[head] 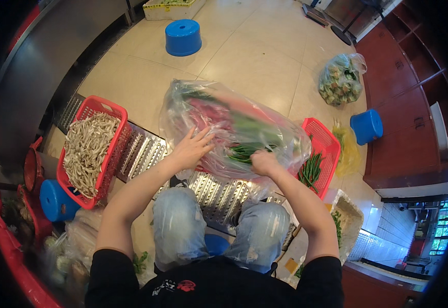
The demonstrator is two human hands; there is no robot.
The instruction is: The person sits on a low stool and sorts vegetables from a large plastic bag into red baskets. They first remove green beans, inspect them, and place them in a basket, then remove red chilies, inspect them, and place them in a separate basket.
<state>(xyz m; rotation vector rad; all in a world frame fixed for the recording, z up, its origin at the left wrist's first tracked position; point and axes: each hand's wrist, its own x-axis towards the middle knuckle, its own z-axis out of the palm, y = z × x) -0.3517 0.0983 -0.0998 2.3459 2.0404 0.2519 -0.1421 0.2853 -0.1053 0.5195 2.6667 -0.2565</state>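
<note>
Before my knees lies a large clear plastic bag (pixel 224 127), with pink and green shapes blurred inside or beneath it. My left hand (pixel 194 149) rests on the bag's near left part, palm down and fingers spread. At the bag's near right side, my right hand (pixel 265 162) is curled into a fist around a bundle of thin green vegetables (pixel 241 153), which looks like green beans. Its fingertips are hidden. Just right of the bag, a red perforated plastic basket (pixel 328 142) holds similar green vegetables (pixel 311 171); the bag covers part of its rim.
A red basket of pale, cut strips (pixel 89 154) stands left, near a blue stool (pixel 56 200). Metal drain grating (pixel 220 196) crosses the floor before me. Farther off are blue stools (pixel 183 37) (pixel 366 127), a bag of vegetables (pixel 341 81) and a foam box (pixel 349 215).
</note>
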